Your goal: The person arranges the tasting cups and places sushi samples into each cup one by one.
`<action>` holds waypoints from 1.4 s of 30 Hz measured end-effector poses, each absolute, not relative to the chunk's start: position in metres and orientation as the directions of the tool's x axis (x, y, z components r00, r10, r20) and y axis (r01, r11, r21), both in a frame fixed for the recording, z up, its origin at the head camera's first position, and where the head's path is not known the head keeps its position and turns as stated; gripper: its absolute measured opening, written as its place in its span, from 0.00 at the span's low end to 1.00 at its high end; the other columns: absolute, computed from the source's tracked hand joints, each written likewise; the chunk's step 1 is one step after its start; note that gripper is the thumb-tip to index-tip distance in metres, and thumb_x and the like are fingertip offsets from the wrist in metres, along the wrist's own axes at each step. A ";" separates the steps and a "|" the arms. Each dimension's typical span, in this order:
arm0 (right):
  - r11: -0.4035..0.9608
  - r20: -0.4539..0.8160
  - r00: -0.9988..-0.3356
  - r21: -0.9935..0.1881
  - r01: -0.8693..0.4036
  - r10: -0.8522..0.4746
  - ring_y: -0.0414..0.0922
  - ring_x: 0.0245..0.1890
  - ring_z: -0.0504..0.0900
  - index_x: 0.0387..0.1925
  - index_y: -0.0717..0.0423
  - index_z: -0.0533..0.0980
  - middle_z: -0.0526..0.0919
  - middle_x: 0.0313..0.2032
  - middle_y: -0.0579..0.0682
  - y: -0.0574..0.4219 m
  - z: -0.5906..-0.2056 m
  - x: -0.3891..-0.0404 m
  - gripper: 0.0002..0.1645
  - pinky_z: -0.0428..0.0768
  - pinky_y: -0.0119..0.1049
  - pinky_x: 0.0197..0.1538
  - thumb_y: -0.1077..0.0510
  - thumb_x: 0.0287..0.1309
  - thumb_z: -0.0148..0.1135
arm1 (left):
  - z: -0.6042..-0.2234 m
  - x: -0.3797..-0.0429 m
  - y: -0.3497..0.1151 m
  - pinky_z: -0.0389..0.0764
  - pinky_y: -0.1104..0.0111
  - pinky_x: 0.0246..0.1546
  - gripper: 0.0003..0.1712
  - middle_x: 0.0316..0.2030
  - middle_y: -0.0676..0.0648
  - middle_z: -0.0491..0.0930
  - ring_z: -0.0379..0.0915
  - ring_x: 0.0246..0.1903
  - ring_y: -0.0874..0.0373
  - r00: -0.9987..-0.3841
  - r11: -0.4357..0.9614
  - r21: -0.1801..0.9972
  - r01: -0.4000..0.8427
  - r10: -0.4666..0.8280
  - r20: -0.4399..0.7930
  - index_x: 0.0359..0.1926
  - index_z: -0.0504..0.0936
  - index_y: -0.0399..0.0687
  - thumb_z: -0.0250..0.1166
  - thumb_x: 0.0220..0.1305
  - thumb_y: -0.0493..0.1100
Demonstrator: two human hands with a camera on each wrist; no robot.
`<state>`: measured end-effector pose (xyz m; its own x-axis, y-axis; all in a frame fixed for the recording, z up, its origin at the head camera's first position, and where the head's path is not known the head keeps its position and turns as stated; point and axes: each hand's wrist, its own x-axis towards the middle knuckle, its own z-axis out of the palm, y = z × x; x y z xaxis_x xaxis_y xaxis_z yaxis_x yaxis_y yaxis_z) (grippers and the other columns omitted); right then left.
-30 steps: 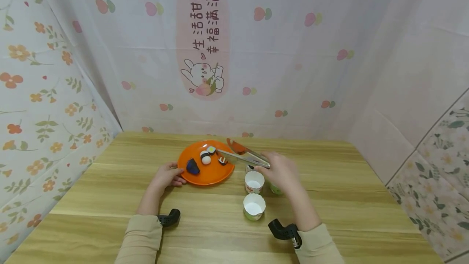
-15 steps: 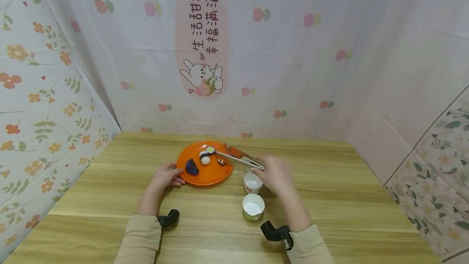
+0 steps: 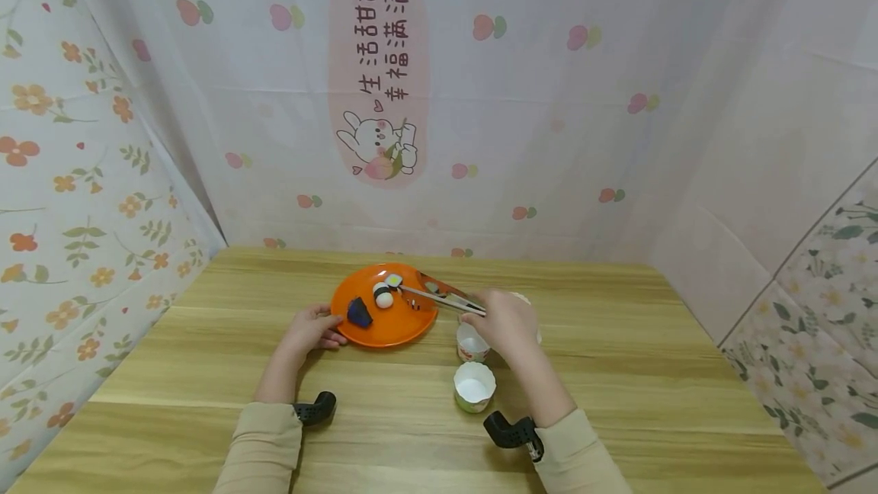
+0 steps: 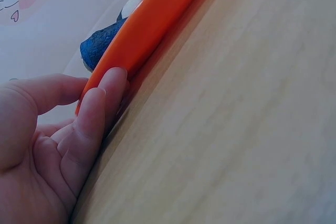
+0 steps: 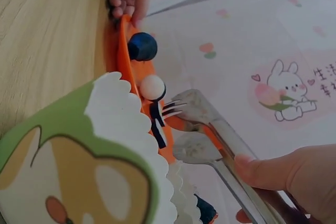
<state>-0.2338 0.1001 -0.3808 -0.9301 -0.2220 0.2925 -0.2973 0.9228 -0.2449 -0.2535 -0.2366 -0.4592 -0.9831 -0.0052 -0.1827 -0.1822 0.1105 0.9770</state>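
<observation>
My left hand pinches the left rim of an orange plate, thumb on top and fingers beneath. In my right hand I hold metal tongs with a tined, fork-like end. Their ends stand apart over the plate's right side, the tines at a small black-and-white striped sushi piece. The tongs partly cover that piece in the head view. Also on the plate are a dark blue piece, a white toy sushi with a black band and a roll with a yellow centre.
A white-lined paper cup stands right of the plate, with another cup behind it. A further cup is mostly hidden by my right hand. One dark piece shows beyond the cups. A printed curtain hangs behind the table.
My right hand has moved slightly left, bringing the tongs further over the plate to the striped piece. The left hand and the pieces keep their places.
</observation>
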 end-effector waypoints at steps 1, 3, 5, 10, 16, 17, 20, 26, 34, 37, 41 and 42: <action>0.925 0.286 -0.932 -0.238 -0.295 -0.224 0.46 0.27 0.82 0.52 0.50 0.81 0.84 0.45 0.50 0.099 -0.381 -0.234 0.29 0.72 0.33 0.18 0.42 0.49 0.72 | -0.459 -0.253 -0.237 0.82 0.71 0.24 0.30 0.26 0.43 0.81 0.80 0.21 0.57 -0.983 0.109 0.977 -0.183 -0.009 -0.184 0.66 0.56 0.24 0.55 0.70 0.36; 0.932 0.273 -0.935 -0.221 -0.288 -0.224 0.46 0.29 0.82 0.52 0.50 0.81 0.84 0.45 0.50 0.098 -0.380 -0.235 0.29 0.73 0.34 0.21 0.42 0.49 0.72 | -0.459 -0.253 -0.237 0.82 0.70 0.24 0.30 0.26 0.43 0.81 0.81 0.21 0.57 -0.983 0.111 0.977 -0.182 -0.007 -0.182 0.66 0.56 0.24 0.55 0.70 0.36; 0.936 0.263 -0.938 -0.208 -0.285 -0.227 0.47 0.29 0.82 0.53 0.50 0.81 0.84 0.45 0.50 0.096 -0.380 -0.235 0.29 0.74 0.35 0.22 0.42 0.49 0.72 | -0.459 -0.253 -0.237 0.82 0.70 0.24 0.30 0.26 0.43 0.81 0.81 0.21 0.57 -0.983 0.114 0.977 -0.181 -0.007 -0.182 0.66 0.56 0.24 0.55 0.70 0.36; 0.936 0.257 -0.933 -0.180 -0.303 -0.253 0.47 0.30 0.82 0.50 0.50 0.82 0.85 0.44 0.49 0.094 -0.379 -0.238 0.27 0.73 0.34 0.21 0.43 0.49 0.72 | -0.458 -0.251 -0.237 0.82 0.70 0.25 0.30 0.28 0.42 0.81 0.81 0.22 0.56 -0.983 0.119 0.976 -0.181 -0.010 -0.181 0.66 0.57 0.25 0.55 0.70 0.37; 0.925 0.245 -0.924 -0.169 -0.340 -0.295 0.47 0.32 0.83 0.47 0.51 0.83 0.85 0.41 0.49 0.090 -0.375 -0.240 0.23 0.73 0.33 0.22 0.45 0.51 0.71 | -0.457 -0.252 -0.236 0.82 0.70 0.24 0.30 0.28 0.42 0.81 0.80 0.21 0.56 -0.983 0.118 0.976 -0.185 -0.019 -0.184 0.67 0.57 0.26 0.56 0.70 0.37; 0.924 0.241 -0.923 -0.167 -0.343 -0.299 0.46 0.32 0.83 0.47 0.51 0.83 0.85 0.41 0.49 0.089 -0.375 -0.240 0.23 0.73 0.33 0.21 0.45 0.51 0.71 | -0.457 -0.252 -0.236 0.82 0.70 0.25 0.31 0.28 0.42 0.81 0.81 0.21 0.56 -0.983 0.118 0.976 -0.185 -0.018 -0.184 0.67 0.56 0.26 0.56 0.70 0.37; 0.924 0.231 -0.922 -0.155 -0.350 -0.311 0.44 0.27 0.81 0.46 0.51 0.83 0.85 0.39 0.48 0.087 -0.373 -0.240 0.23 0.72 0.32 0.19 0.45 0.51 0.71 | -0.458 -0.253 -0.236 0.82 0.70 0.25 0.31 0.28 0.42 0.81 0.81 0.22 0.56 -0.982 0.119 0.975 -0.186 -0.015 -0.186 0.67 0.56 0.26 0.56 0.70 0.37; 0.922 0.227 -0.919 -0.142 -0.360 -0.323 0.42 0.21 0.78 0.45 0.52 0.84 0.85 0.36 0.48 0.083 -0.373 -0.241 0.22 0.70 0.32 0.16 0.46 0.50 0.72 | -0.458 -0.254 -0.236 0.82 0.70 0.25 0.30 0.28 0.41 0.81 0.81 0.21 0.56 -0.981 0.114 0.975 -0.193 -0.018 -0.192 0.67 0.57 0.27 0.56 0.70 0.37; 0.915 0.232 -0.908 -0.124 -0.384 -0.350 0.40 0.19 0.76 0.41 0.49 0.85 0.85 0.33 0.47 0.081 -0.372 -0.238 0.16 0.68 0.30 0.15 0.49 0.49 0.72 | -0.458 -0.253 -0.236 0.82 0.70 0.25 0.30 0.28 0.41 0.82 0.81 0.22 0.56 -0.980 0.119 0.973 -0.198 -0.020 -0.197 0.67 0.57 0.27 0.56 0.70 0.36; 0.914 0.246 -0.902 -0.114 -0.390 -0.354 0.38 0.17 0.72 0.35 0.48 0.84 0.83 0.28 0.45 0.081 -0.373 -0.237 0.12 0.67 0.30 0.14 0.49 0.48 0.72 | -0.456 -0.252 -0.235 0.82 0.69 0.25 0.30 0.28 0.42 0.82 0.81 0.22 0.55 -0.981 0.122 0.974 -0.193 -0.016 -0.193 0.67 0.56 0.26 0.55 0.70 0.37; 0.915 0.255 -0.900 -0.103 -0.390 -0.355 0.38 0.16 0.70 0.33 0.47 0.83 0.81 0.26 0.44 0.082 -0.374 -0.237 0.10 0.65 0.30 0.14 0.49 0.49 0.72 | -0.454 -0.251 -0.235 0.83 0.69 0.25 0.31 0.27 0.42 0.82 0.81 0.22 0.55 -0.981 0.124 0.973 -0.194 -0.015 -0.193 0.67 0.56 0.25 0.55 0.71 0.37; 0.915 0.256 -0.900 -0.103 -0.389 -0.354 0.38 0.16 0.70 0.33 0.46 0.83 0.81 0.26 0.43 0.082 -0.374 -0.236 0.10 0.65 0.30 0.14 0.48 0.49 0.72 | -0.454 -0.250 -0.235 0.83 0.68 0.25 0.31 0.27 0.42 0.82 0.81 0.22 0.55 -0.981 0.126 0.973 -0.194 -0.014 -0.193 0.67 0.55 0.25 0.56 0.71 0.37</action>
<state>-0.2362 0.0820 -0.3735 -0.8997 -0.3539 0.2557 -0.3892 0.9154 -0.1026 -0.2504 -0.2355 -0.4541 -0.9810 -0.0136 -0.1934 -0.1935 0.1257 0.9730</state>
